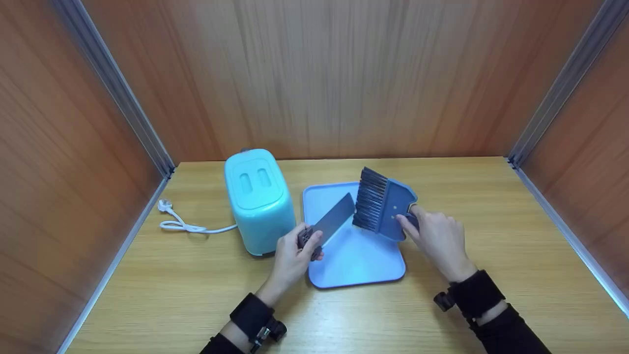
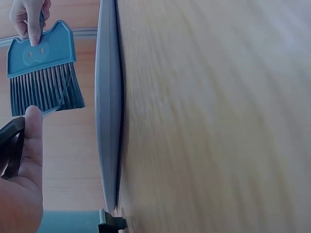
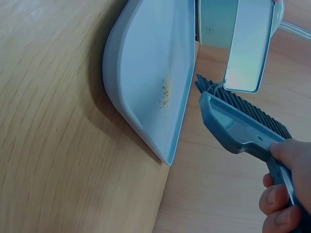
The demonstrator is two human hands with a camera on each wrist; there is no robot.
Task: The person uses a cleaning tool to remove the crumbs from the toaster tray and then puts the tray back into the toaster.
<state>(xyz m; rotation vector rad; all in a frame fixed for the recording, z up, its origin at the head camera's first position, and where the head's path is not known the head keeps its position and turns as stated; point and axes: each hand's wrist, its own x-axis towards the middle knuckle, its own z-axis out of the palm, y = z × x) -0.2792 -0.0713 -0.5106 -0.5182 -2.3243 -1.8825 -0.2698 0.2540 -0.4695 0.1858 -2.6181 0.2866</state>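
Note:
My left hand (image 1: 291,255) grips the dark end of a toaster crumb tray (image 1: 337,216), a flat, narrow metal plate tilted over the blue serving tray (image 1: 363,268). In the right wrist view the crumb tray shows a low rim. My right hand (image 1: 441,239) holds a blue hand brush (image 1: 393,209) by its handle, thumb near the brush head. Its dark bristles (image 3: 243,108) overlap the far end of the crumb tray. Brown crumbs (image 3: 165,94) lie on the serving tray below. Left of it stands a turquoise toaster (image 1: 260,206) with a lid on top.
The toaster's white cord and plug (image 1: 179,223) lie on the wooden table (image 1: 186,290) at the left. Wood-patterned panels (image 1: 344,78) with metal edges enclose the table at the back and both sides. Each wrist carries a black strap with a small camera.

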